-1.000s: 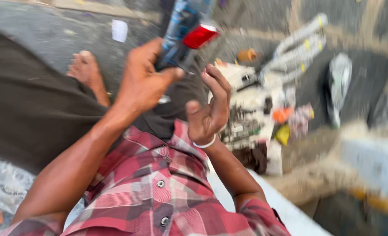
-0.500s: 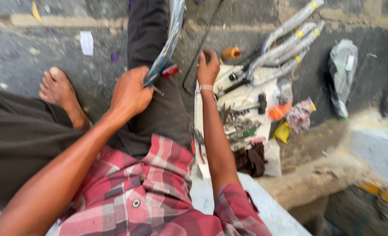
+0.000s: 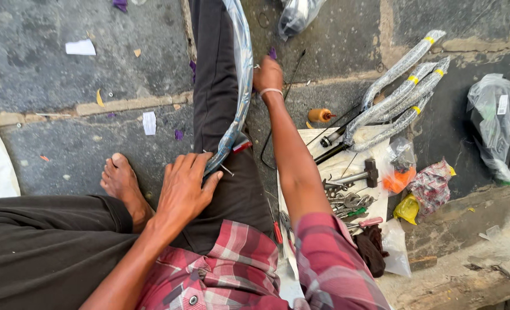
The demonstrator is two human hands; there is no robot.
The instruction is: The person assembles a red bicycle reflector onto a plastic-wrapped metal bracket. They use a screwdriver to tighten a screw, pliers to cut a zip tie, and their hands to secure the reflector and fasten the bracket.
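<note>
Resting on the person's own dark trouser leg (image 3: 232,189), the left hand (image 3: 183,186) lies with its fingers spread wide and flat, the fingertips pressing the lower end of a long curved guard (image 3: 240,86) wrapped in shiny, crinkled plastic. The hand pins that end rather than closing around it. A small red piece (image 3: 242,146) shows just beside the fingertips, at the guard's end. To the left of this hand a bare foot (image 3: 120,183) sits on rough grey stone floor (image 3: 48,97), scattered with paper scraps (image 3: 80,47) and open all the way to the picture's edge.

The guard runs up from the left hand in a narrow arc along the trouser leg. Near its upper stretch, the right hand (image 3: 267,74), a pale band at its wrist, is curled just beside the guard's edge; whether it grips the guard or the thin black cable (image 3: 289,86) next to it, I cannot tell.

Right of that arm a pale sheet (image 3: 324,172) holds a hammer (image 3: 358,174), a heap of metal spanners (image 3: 347,202) and a red-handled tool (image 3: 370,221). Above them lie four more plastic-wrapped curved tubes (image 3: 401,95), crowding that side, with crumpled bags (image 3: 430,183) beyond and a stone ledge (image 3: 467,270) closing the room.
</note>
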